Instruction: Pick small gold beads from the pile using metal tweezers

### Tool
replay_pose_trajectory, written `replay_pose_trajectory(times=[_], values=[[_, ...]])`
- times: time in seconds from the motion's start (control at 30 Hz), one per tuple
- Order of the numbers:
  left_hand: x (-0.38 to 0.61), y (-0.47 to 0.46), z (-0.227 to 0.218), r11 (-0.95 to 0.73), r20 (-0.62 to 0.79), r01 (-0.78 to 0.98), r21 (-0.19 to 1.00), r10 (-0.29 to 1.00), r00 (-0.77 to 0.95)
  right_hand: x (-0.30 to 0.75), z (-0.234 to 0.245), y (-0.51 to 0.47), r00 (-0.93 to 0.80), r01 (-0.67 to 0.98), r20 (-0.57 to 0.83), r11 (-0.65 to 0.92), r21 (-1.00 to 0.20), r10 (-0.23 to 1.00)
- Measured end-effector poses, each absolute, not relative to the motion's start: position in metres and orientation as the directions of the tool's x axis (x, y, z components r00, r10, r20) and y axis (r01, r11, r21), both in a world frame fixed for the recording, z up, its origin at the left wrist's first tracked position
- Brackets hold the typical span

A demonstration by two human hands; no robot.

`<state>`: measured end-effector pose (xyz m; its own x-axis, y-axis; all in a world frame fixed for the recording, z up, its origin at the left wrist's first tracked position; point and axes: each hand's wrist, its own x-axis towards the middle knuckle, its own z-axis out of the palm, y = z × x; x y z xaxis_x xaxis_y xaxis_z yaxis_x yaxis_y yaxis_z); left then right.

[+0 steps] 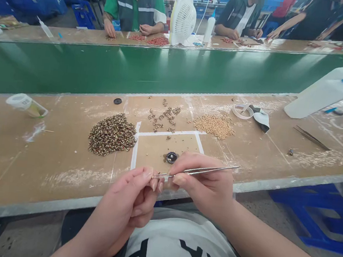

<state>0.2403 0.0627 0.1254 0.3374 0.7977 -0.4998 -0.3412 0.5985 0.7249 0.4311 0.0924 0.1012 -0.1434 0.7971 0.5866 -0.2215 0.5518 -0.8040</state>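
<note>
My right hand pinches slim steel tweezers, whose tips reach left to the fingertips of my left hand. Those fingers are closed together, and anything between them is too small to see. Just beyond my hands, a round black and silver disc lies inside a white taped square. Farther up are a heap of brass-and-dark rings, scattered small metal parts and a pile of tan beads.
The parts lie on a dusty wooden bench. A second pair of tweezers, a large white squeeze bottle and a tape roll sit to the right. Beyond a green conveyor belt, co-workers handle parts near a white fan.
</note>
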Motion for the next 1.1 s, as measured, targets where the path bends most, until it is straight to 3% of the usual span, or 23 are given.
replay_pose_trajectory(times=[0.47, 0.6, 0.73, 0.93, 1.1], values=[[0.241, 0.065, 0.115, 0.549, -0.469, -0.241, 0.800, 0.824, 0.318, 0.432, 0.095, 0.094, -0.029, -0.273, 0.464, 0.439, -0.856, 0.885], [0.232, 0.068, 0.104, 0.470, -0.439, -0.139, 0.872, 0.875, 0.205, 0.449, 0.078, 0.114, 0.058, -0.144, 0.271, 0.277, -0.950, 0.961], [0.222, 0.068, 0.093, 0.388, -0.384, -0.020, 0.922, 0.918, 0.101, 0.458, 0.047, 0.133, 0.028, 0.011, 0.092, 0.092, -0.996, 0.995], [0.212, 0.065, 0.088, 0.308, -0.327, 0.153, 0.939, 0.936, 0.127, 0.456, 0.022, 0.138, -0.020, 0.064, 0.029, 0.031, -0.997, 0.999], [0.213, 0.065, 0.087, 0.276, -0.295, 0.139, 0.951, 0.944, 0.149, 0.456, 0.022, 0.139, -0.033, 0.066, 0.008, 0.010, -0.998, 0.999]])
